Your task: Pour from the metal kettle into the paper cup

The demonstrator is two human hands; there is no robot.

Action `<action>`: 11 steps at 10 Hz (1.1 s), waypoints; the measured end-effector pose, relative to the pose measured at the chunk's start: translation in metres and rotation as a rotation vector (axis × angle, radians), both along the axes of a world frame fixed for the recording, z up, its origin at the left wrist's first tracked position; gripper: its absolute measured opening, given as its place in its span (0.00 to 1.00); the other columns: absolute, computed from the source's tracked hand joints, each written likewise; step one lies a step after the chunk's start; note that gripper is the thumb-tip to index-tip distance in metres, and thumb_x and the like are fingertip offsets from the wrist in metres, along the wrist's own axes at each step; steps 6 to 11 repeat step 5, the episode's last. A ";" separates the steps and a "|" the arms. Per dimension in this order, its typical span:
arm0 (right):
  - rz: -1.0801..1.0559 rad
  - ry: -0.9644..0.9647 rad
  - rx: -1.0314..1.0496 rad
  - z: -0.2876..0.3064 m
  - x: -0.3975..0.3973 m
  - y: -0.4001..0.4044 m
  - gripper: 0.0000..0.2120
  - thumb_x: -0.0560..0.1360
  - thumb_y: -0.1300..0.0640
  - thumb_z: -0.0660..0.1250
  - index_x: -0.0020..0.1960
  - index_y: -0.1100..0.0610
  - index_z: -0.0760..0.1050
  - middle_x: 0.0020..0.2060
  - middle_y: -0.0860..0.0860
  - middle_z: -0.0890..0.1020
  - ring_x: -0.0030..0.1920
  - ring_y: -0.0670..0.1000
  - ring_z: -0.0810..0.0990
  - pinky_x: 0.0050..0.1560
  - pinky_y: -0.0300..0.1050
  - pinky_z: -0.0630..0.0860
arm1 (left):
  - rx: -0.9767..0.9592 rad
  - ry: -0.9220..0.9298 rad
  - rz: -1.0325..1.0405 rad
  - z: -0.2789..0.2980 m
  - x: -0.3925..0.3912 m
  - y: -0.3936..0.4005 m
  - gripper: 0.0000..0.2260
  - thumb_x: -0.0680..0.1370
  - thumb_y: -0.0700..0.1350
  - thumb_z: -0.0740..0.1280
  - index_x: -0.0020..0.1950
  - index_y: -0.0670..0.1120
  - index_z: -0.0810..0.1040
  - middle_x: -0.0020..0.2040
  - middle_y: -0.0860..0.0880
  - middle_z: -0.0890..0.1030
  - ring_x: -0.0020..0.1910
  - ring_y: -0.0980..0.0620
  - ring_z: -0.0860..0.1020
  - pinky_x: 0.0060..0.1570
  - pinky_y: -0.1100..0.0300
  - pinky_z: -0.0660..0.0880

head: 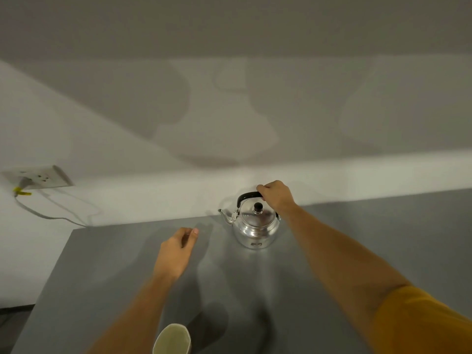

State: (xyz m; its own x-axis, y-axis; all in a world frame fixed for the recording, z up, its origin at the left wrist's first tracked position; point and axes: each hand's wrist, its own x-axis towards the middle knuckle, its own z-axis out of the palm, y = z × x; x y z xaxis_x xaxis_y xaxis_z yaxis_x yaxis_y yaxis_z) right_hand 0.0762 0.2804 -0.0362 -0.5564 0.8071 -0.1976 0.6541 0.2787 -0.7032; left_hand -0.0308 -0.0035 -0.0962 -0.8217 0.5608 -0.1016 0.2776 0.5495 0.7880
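A shiny metal kettle [255,226] with a black knob and a black handle stands upright on the grey table [102,290] near the wall, spout pointing left. My right hand [277,196] is closed around the right end of the black handle. My left hand [176,251] hovers over the table to the kettle's left, fingers loosely curled, holding nothing. A white paper cup [172,339] stands upright at the near edge of the table, at the bottom of the view, beside my left forearm; its inside looks empty.
The table's back edge meets a white wall [332,123]. A wall socket [43,176] with a plugged-in grey cable [48,217] sits left of the table. The table's left edge runs diagonally down to a dark floor [12,323].
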 end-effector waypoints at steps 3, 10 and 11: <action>0.130 -0.024 0.081 0.000 0.003 0.005 0.23 0.80 0.45 0.60 0.39 0.61 0.79 0.32 0.52 0.82 0.37 0.54 0.79 0.39 0.48 0.74 | -0.001 0.006 -0.013 0.008 0.003 0.002 0.18 0.82 0.59 0.62 0.57 0.48 0.82 0.49 0.49 0.85 0.50 0.49 0.81 0.51 0.57 0.73; 0.204 0.031 0.371 0.030 0.020 -0.017 0.19 0.82 0.43 0.59 0.55 0.56 0.81 0.52 0.53 0.82 0.55 0.55 0.78 0.58 0.54 0.76 | 0.037 0.060 -0.039 0.038 0.017 -0.002 0.17 0.82 0.60 0.61 0.57 0.49 0.80 0.47 0.52 0.84 0.49 0.50 0.81 0.49 0.58 0.72; 0.204 0.031 0.371 0.030 0.020 -0.017 0.19 0.82 0.43 0.59 0.55 0.56 0.81 0.52 0.53 0.82 0.55 0.55 0.78 0.58 0.54 0.76 | 0.037 0.060 -0.039 0.038 0.017 -0.002 0.17 0.82 0.60 0.61 0.57 0.49 0.80 0.47 0.52 0.84 0.49 0.50 0.81 0.49 0.58 0.72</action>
